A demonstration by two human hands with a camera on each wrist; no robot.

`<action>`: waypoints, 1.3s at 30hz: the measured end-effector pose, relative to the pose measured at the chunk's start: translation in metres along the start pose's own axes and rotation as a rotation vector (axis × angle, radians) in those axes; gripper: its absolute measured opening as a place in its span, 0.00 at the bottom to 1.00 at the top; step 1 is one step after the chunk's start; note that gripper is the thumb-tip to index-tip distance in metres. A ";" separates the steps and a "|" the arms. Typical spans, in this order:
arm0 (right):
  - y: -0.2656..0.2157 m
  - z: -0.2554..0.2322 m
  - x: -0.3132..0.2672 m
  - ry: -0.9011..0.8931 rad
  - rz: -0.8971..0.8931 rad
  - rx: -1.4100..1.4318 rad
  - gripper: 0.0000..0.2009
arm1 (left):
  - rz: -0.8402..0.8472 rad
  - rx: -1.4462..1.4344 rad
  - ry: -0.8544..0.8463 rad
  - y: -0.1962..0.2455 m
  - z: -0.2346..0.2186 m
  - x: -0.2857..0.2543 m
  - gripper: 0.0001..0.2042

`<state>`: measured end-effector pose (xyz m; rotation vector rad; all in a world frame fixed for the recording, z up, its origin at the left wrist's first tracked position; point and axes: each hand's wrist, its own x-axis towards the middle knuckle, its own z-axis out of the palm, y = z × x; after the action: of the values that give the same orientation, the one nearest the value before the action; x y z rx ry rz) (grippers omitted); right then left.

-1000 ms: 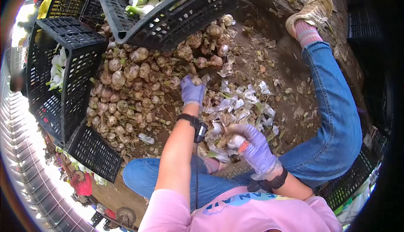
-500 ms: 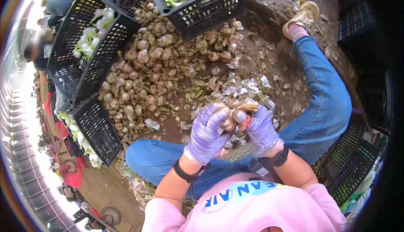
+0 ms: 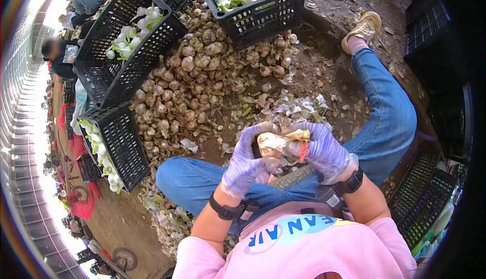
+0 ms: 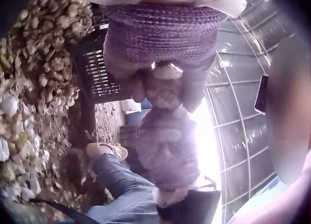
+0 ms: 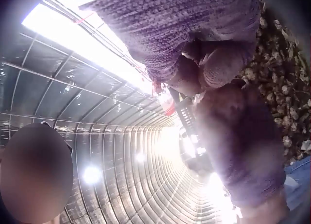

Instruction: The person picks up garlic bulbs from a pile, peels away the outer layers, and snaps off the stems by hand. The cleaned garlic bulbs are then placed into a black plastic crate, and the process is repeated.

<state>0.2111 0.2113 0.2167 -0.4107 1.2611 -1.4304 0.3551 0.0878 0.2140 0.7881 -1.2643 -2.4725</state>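
A garlic bulb (image 3: 272, 145) with pale, partly brown skin is between my two gloved hands, above my lap. My left hand (image 3: 243, 163), in a purple knit glove, holds the bulb from the left with fingers and thumb curled round it. From the right, my right hand (image 3: 326, 150) grips its stem end, where a yellowish, dry stem (image 3: 298, 135) shows. An orange-red band (image 3: 303, 151) wraps the right thumb. In the left wrist view the bulb (image 4: 165, 91) shows between the left fingers, with the right hand (image 4: 167, 146) beyond it.
A heap of unpeeled garlic (image 3: 177, 97) lies ahead on the soil. Black crates with white peeled garlic stand behind it (image 3: 263, 21) and at the left (image 3: 121, 59). Loose skins (image 3: 293, 107) litter the ground before my legs. Other people (image 3: 88, 1) sit at the far left.
My left hand has come back from the garlic heap to my right hand with a bulb. Since then the bulb has turned and shows paler skin. The head view has shifted.
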 end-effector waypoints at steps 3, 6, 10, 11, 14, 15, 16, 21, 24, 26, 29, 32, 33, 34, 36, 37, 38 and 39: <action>0.005 -0.007 0.000 -0.138 -0.044 0.049 0.11 | -0.048 0.002 -0.012 -0.009 -0.010 0.004 0.32; 0.009 -0.013 -0.002 -0.165 -0.384 -0.589 0.12 | -0.177 -0.016 -0.021 -0.013 -0.011 0.007 0.31; 0.029 -0.014 -0.001 -0.076 -0.101 -0.085 0.17 | -0.420 -0.238 -0.109 -0.025 -0.019 0.015 0.37; 0.035 -0.015 0.002 -0.055 -0.158 -0.018 0.19 | -0.243 -0.107 0.013 -0.023 -0.003 0.013 0.36; 0.045 -0.012 0.007 -0.079 -0.002 0.343 0.20 | 0.019 0.064 0.129 -0.023 0.014 0.009 0.33; 0.043 -0.011 0.005 -0.078 -0.001 0.346 0.20 | -0.045 -0.052 0.083 -0.019 0.011 0.010 0.33; 0.039 -0.009 -0.001 -0.115 0.047 0.722 0.23 | -0.110 -0.169 0.037 -0.016 0.007 0.010 0.33; 0.021 -0.004 0.002 -0.019 -0.035 0.536 0.30 | -0.197 -0.134 -0.056 -0.014 -0.004 0.021 0.36; 0.027 -0.010 0.000 -0.123 -0.055 0.836 0.23 | -0.154 -0.009 -0.009 -0.008 0.001 0.018 0.38; 0.031 -0.024 0.005 0.091 -0.061 0.951 0.15 | -0.149 -0.124 -0.031 0.000 0.002 0.014 0.38; 0.018 -0.028 0.013 0.168 -0.130 0.884 0.16 | -0.102 -0.135 0.039 0.004 0.004 0.013 0.39; 0.015 -0.011 0.008 0.278 -0.222 0.274 0.22 | -0.013 0.036 0.054 0.000 0.005 0.013 0.38; 0.018 -0.007 0.002 0.207 -0.187 0.231 0.22 | -0.015 0.035 0.056 -0.002 0.002 0.014 0.38; 0.019 -0.006 0.000 0.137 -0.154 0.186 0.21 | 0.189 0.312 0.033 -0.004 -0.001 0.018 0.36; 0.010 0.000 -0.002 0.147 -0.085 0.060 0.18 | 0.394 0.589 0.007 -0.004 -0.001 0.019 0.33; 0.006 0.002 -0.002 0.155 -0.015 -0.064 0.16 | 0.428 0.733 0.029 -0.001 0.002 0.016 0.33; 0.009 0.003 -0.001 0.155 -0.016 -0.063 0.16 | 0.461 0.878 0.052 0.002 0.006 0.013 0.33; 0.013 0.004 0.000 0.173 -0.074 -0.159 0.13 | 0.484 0.945 0.073 0.005 0.010 0.012 0.31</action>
<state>0.2202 0.2118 0.2070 -0.4523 1.5199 -1.4575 0.3392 0.0857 0.2185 0.6154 -2.2800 -1.3919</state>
